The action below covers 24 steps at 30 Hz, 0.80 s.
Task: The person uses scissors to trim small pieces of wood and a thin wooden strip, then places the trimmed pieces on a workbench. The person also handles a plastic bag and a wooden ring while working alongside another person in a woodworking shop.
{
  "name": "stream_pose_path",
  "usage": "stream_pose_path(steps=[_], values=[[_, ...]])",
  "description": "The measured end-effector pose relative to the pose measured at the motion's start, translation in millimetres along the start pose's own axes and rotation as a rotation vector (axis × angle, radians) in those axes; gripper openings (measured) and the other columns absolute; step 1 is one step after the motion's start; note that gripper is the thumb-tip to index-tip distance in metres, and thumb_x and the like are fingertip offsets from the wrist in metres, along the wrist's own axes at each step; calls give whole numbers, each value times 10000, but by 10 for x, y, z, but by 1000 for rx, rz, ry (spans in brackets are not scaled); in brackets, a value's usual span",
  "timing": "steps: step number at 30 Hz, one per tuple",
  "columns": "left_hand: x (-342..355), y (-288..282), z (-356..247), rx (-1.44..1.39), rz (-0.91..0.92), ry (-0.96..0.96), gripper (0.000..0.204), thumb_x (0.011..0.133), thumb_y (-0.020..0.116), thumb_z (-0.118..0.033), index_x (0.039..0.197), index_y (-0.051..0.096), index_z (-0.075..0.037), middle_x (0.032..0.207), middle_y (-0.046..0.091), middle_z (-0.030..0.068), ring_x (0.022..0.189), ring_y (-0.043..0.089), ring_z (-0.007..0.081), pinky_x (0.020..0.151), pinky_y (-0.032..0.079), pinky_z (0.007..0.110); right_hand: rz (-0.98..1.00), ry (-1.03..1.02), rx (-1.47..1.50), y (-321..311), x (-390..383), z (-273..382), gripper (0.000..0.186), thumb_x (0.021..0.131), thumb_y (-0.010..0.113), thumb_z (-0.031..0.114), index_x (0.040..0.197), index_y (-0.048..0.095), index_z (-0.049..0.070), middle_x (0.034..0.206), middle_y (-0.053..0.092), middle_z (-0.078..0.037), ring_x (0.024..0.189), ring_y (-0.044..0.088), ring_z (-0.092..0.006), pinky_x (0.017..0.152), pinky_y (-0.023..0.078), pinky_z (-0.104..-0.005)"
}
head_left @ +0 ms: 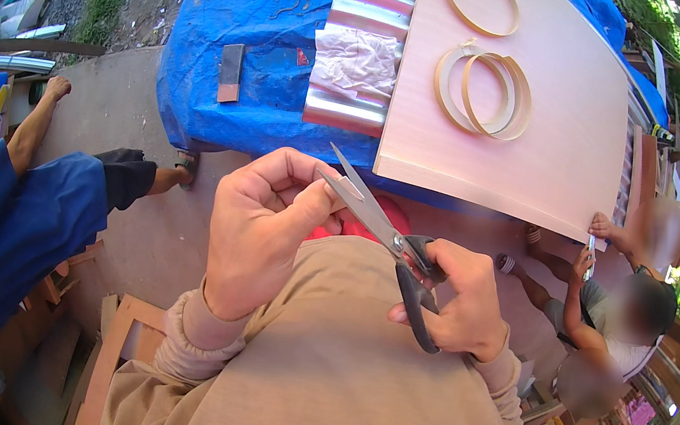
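Observation:
My right hand [466, 304] is closed around the black handles of a pair of scissors [386, 228], held in front of my chest. The scissors' blades are parted and point up and to the left. The thumb and forefinger of my left hand [264, 224] pinch a small pale piece [350, 188] that sits between the blades. What this piece is cannot be made out, since the fingertips cover part of it. Beyond my hands lies a light wooden panel [560, 130] with coiled strips of pale edging [504, 96] on top, and another strip loop [476, 30] farther back.
A blue tarp [258, 114] covers the work surface, with corrugated metal sheet [345, 113], a crumpled white cloth [352, 62] and a dark flat block [231, 67] on it. At right a person [595, 314] touches the panel's edge; another person [37, 205] is at left. Wooden frames [116, 355] stand lower left.

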<state>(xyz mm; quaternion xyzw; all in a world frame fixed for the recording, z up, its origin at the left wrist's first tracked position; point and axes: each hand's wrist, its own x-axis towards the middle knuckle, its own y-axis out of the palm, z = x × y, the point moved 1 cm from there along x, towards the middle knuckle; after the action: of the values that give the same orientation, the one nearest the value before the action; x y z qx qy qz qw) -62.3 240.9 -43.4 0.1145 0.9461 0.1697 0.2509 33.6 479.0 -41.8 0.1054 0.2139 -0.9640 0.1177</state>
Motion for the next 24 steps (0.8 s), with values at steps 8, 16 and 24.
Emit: stream_pose_path(steps=[8,16,24], values=[[-347,-191,-237,14,52,39,57,1059,652,13,1094,682,47,1020,762,119,863,704,139,782,568,282,-128,-54,-102,376,-219,411,578,734,1004,408,871,623,-5,755,584,-76,613,556,-220,570,471,-357],[-487,-380,-294,87,120,65,60,1049,676,1,1091,685,43,1025,766,120,859,705,142,777,564,288,-178,-46,-122,608,-382,581,603,727,1012,431,860,611,1,752,581,-83,608,567,-229,564,473,-359],[-511,-434,-346,146,164,26,67,1057,675,-17,1052,699,45,1008,778,119,859,717,131,770,566,270,-204,28,9,792,-488,627,585,760,1004,426,836,616,-5,707,593,-76,565,534,-181,544,451,-351]])
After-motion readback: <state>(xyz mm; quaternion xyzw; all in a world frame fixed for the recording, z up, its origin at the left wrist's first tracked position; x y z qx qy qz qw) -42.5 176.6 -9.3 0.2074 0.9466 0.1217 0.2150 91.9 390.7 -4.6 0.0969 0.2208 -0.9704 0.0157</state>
